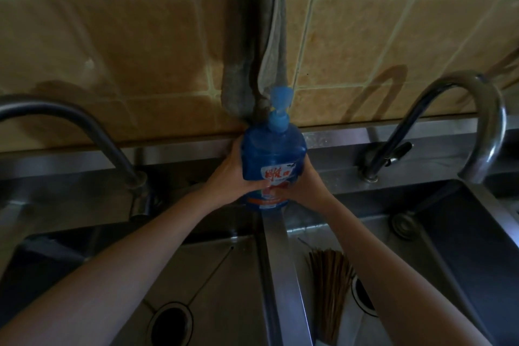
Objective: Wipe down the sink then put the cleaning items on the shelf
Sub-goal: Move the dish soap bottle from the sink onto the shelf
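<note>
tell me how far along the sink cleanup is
Done: unclear; nothing shows whether the sink was wiped, though a grey cloth hangs on the wall. In hand: left hand and right hand grip the blue pump bottle by the far end of the basin divider. Left: no shelf is in view, and a bamboo brush lies in the right basin.

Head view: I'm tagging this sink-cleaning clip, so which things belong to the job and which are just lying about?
Job: blue pump bottle, gripped by left hand and right hand; sink; probably the grey cloth hanging on the wall.
Lying about: brown stick bundle in the right basin; left faucet; right faucet.
</note>
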Available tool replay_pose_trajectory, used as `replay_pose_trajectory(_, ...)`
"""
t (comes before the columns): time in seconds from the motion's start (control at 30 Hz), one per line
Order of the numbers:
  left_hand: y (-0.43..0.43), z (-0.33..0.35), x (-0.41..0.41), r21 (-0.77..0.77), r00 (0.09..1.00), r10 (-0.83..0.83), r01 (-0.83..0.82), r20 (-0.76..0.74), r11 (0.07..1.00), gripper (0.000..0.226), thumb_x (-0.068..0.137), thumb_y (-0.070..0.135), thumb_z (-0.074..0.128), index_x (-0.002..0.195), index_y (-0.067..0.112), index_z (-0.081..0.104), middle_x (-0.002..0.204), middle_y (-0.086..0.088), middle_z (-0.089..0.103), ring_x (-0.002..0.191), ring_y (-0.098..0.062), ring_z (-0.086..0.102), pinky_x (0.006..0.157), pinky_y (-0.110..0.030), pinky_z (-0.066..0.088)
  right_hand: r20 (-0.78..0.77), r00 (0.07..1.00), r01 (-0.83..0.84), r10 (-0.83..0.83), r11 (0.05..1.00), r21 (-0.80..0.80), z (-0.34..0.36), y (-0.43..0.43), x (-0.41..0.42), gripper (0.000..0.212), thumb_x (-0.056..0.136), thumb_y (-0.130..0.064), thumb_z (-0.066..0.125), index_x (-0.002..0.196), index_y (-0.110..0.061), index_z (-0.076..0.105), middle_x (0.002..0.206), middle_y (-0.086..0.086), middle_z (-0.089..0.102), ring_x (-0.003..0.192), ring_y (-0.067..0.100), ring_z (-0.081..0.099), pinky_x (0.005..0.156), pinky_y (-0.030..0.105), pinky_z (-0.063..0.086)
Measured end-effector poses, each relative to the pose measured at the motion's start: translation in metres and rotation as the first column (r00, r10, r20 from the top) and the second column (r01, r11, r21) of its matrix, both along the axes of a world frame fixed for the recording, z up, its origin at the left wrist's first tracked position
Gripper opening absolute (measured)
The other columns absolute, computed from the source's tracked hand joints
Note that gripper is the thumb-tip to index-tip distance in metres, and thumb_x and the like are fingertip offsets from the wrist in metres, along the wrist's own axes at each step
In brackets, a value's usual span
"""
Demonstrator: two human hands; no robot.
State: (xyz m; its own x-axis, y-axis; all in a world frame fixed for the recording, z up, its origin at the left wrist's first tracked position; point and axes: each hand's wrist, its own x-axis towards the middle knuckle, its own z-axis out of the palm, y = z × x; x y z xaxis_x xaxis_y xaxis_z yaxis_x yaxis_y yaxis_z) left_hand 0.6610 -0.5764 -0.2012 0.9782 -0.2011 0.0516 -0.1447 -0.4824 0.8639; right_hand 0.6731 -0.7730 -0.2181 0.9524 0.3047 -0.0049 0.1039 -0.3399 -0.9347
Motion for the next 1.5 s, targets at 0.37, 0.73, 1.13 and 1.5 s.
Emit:
replay_pose_trajectory(0.37, -0.002, 0.004, -0.014, -0.030, 1.000, 0.026, -0.026, 0.000, 0.999, 0.103, 0.073, 0.024, 0.079, 0.146, 0.023, 0.006, 0.146, 0.007, 0.032, 0.130, -0.002, 0.032, 0.103, -0.022, 0.033, -0.038, 0.999, -0.032, 0.032, 0.999, -0.022, 0.004, 0.006, 0.001, 0.098, 0.051, -0.017, 0.092, 0.131, -0.007, 0.036, 0.122, 0.001, 0.060, 0.112, 0.006, 0.060, 0.089, 0.025, 0.055)
replay_pose_trajectory(0.73, 0.021, 0.045, -0.072, -0.062, 1.000, 0.025, -0.024, 0.016, 0.998, 0.100, 0.074, 0.029, 0.077, 0.144, 0.033, 0.006, 0.136, 0.019, 0.034, 0.122, 0.010, 0.032, 0.090, -0.006, 0.032, 0.079, 0.996, -0.033, 0.032, 0.999, 0.013, 0.046, 0.027, -0.052, 0.098, 0.053, -0.012, 0.091, 0.132, -0.005, 0.034, 0.126, 0.006, 0.058, 0.117, 0.011, 0.057, 0.095, 0.035, 0.052)
replay_pose_trajectory(1.13, 0.062, 0.135, -0.193, -0.120, 0.970, 0.062, -0.035, 0.233, 0.992, 0.095, 0.075, 0.031, 0.075, 0.145, 0.031, 0.010, 0.141, 0.013, 0.037, 0.129, 0.005, 0.036, 0.099, -0.016, 0.036, 0.176, 0.979, -0.114, 0.103, 0.992, 0.055, 0.141, 0.063, -0.160, 0.087, 0.054, -0.019, 0.092, 0.128, -0.013, 0.045, 0.118, 0.003, 0.066, 0.109, 0.015, 0.064, 0.092, 0.044, 0.054)
replay_pose_trajectory(1.5, 0.131, 0.198, -0.314, -0.144, 0.953, 0.152, -0.117, 0.262, 0.983, 0.081, 0.076, 0.033, 0.073, 0.141, 0.022, 0.026, 0.132, 0.006, 0.053, 0.120, -0.005, 0.052, 0.099, -0.031, 0.047, 0.266, 0.954, -0.178, 0.141, 0.977, 0.120, 0.200, 0.137, -0.264, 0.090, 0.046, -0.031, 0.092, 0.123, -0.016, 0.048, 0.113, 0.001, 0.067, 0.103, 0.014, 0.066, 0.088, 0.042, 0.056)
